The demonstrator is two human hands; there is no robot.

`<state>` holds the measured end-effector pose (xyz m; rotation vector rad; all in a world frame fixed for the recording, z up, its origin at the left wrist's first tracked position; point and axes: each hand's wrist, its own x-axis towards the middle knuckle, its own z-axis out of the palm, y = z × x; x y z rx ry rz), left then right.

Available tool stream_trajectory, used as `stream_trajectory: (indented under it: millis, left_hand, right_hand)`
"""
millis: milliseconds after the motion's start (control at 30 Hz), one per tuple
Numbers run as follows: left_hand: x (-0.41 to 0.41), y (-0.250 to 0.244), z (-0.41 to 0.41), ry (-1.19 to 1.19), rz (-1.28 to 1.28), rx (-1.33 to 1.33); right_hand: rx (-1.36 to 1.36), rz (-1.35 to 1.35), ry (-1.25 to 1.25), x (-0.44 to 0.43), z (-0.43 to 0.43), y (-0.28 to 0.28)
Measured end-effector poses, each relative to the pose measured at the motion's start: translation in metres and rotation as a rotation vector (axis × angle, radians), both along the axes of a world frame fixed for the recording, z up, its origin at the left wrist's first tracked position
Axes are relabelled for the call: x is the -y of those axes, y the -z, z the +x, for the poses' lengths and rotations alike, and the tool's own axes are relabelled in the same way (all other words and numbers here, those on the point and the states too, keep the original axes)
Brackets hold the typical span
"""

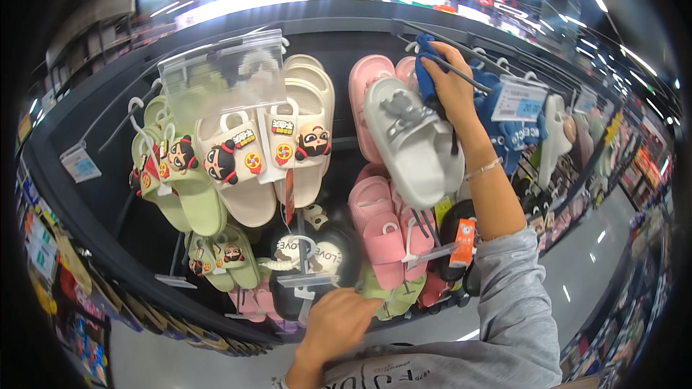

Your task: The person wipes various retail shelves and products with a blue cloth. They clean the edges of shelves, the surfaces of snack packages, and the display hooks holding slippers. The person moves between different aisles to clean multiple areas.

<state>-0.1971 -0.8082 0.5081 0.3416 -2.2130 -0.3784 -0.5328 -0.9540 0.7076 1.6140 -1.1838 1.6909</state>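
Note:
My right hand (453, 84) is raised at the upper right, gripping a blue cloth (426, 73) against a metal display rod (462, 76). Just below it hangs a pair of grey slippers (408, 143) with a bear-shaped ornament, partly covering pink slippers (370, 105) behind. My left hand (341, 323) is low in front of my body, blurred, its fingers curled; whether anything is in them is hidden. Nearest to it are black slippers (289, 297) with round white ornaments and light green slippers (397, 300) on the lower hooks.
Cream slippers (238, 189) and green slippers (200, 200) with cartoon figures hang at left, behind a clear plastic sign holder (221, 73). Blue slippers (505, 135) and a price tag (519, 100) are right of my forearm. The dark rack's edge (81, 243) curves around; grey floor (578, 265) lies beyond.

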Motion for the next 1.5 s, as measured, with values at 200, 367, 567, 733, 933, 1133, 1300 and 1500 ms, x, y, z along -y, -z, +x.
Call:
stream_trajectory:
  millis: [200, 367, 567, 733, 933, 1133, 1300, 1500]
  left_hand:
    - [-0.012, -0.002, -0.018, -0.071, 0.025, -0.012]
    - [-0.006, -0.004, -0.03, -0.058, -0.001, -0.004]
    - [0.002, -0.013, -0.044, 0.065, -0.013, 0.019]
    - [0.017, -0.007, -0.047, 0.116, -0.05, 0.059]
    - [0.036, -0.002, -0.039, 0.073, -0.025, 0.05]
    - [0.043, 0.0, -0.039, 0.129, 0.054, 0.205]
    - [0.038, 0.012, -0.042, 0.165, 0.023, 0.128]
    - [0.034, 0.01, -0.047, 0.198, -0.003, 0.193]
  right_hand:
    - [-0.04, 0.083, 0.164, 0.047, -0.016, -0.017]
    - [-0.044, 0.042, -0.002, 0.008, -0.003, -0.014]
    - [0.065, 0.147, -0.333, -0.103, 0.016, 0.008]
    - [0.42, 0.262, -0.707, -0.158, -0.046, 0.024]
    - [0.463, 0.26, -0.71, -0.125, -0.021, -0.042]
    - [0.076, 0.764, -0.445, -0.04, -0.027, -0.096]
    - [-0.194, 0.807, -0.166, 0.06, -0.049, -0.118]
    - [-0.324, 0.834, 0.008, 0.059, -0.054, -0.133]
